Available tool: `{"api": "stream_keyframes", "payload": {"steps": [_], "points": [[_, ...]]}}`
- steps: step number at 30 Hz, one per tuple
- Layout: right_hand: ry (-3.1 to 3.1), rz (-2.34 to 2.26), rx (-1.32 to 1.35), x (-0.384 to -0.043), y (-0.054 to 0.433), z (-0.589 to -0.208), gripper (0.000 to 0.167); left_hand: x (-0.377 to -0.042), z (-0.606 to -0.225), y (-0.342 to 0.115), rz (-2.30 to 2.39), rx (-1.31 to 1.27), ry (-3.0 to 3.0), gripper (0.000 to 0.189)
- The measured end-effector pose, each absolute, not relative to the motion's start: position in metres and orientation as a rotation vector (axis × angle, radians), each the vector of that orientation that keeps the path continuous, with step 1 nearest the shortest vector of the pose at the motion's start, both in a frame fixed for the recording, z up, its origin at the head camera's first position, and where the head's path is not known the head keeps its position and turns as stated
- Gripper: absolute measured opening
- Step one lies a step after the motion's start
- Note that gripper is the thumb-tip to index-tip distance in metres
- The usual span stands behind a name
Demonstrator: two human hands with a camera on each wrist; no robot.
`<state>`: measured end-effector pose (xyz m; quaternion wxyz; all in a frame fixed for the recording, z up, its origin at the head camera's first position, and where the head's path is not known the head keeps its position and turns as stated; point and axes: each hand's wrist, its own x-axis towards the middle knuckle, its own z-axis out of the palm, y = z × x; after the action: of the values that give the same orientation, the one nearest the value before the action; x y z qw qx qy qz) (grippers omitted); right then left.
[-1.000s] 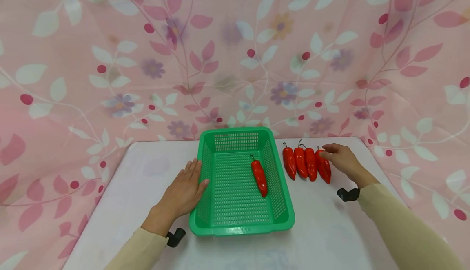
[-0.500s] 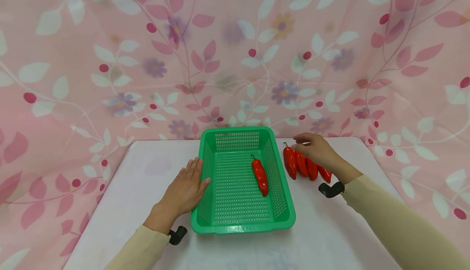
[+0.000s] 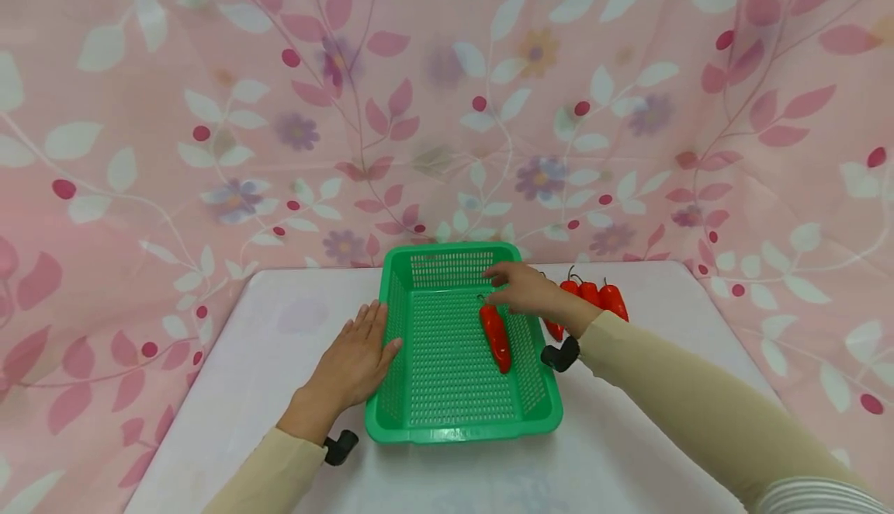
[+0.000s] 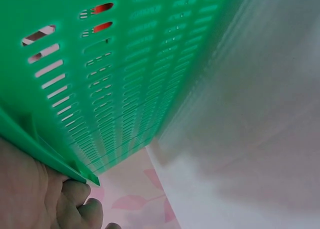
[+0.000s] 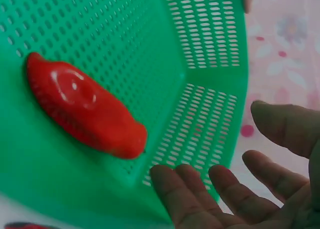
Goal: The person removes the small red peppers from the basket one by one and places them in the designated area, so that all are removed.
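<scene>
A green plastic basket [image 3: 457, 435] stands on the table, and one red pepper [image 3: 496, 339] lies inside it towards the right wall. My left hand [image 3: 349, 359] rests flat against the basket's left rim, its fingers straight. Over the basket's far right part hovers my right hand [image 3: 527, 289], holding nothing. In the right wrist view its fingers are spread apart from the pepper [image 5: 85, 106]. Several more red peppers [image 3: 613, 300] lie in a row to the right of the basket, partly hidden behind my right hand and forearm.
The white-covered table [image 3: 293, 320] ends at a pink floral cloth [image 3: 447, 110], which hangs behind and at the sides. Black wrist straps with small cameras [image 3: 562, 355] sit on both wrists.
My right hand has moved left from the row of peppers, passing over them, to above the basket. My left hand stays at the rim. The peppers have not moved.
</scene>
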<state>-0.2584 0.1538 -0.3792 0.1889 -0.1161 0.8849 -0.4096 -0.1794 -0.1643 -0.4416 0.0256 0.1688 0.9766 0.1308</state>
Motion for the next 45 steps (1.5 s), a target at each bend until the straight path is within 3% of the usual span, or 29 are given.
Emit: {"api": "stream_keyframes", "payload": {"steps": [16,27,45], "points": [[2.491,-0.941,-0.344,-0.274,0.117,-0.420,0.057,-0.178,-0.446,-0.164,0.395,0.506,3.005,0.075],[2.368,-1.163,-0.326,-0.274,0.114,-0.430,0.056,-0.181,-0.445,-0.163,0.422,0.510,3.004,0.075],[2.266,-1.026,-0.237,-0.273,0.119,-0.448,0.070,-0.181,-0.442,-0.163,0.422,0.492,3.001,0.075]]}}
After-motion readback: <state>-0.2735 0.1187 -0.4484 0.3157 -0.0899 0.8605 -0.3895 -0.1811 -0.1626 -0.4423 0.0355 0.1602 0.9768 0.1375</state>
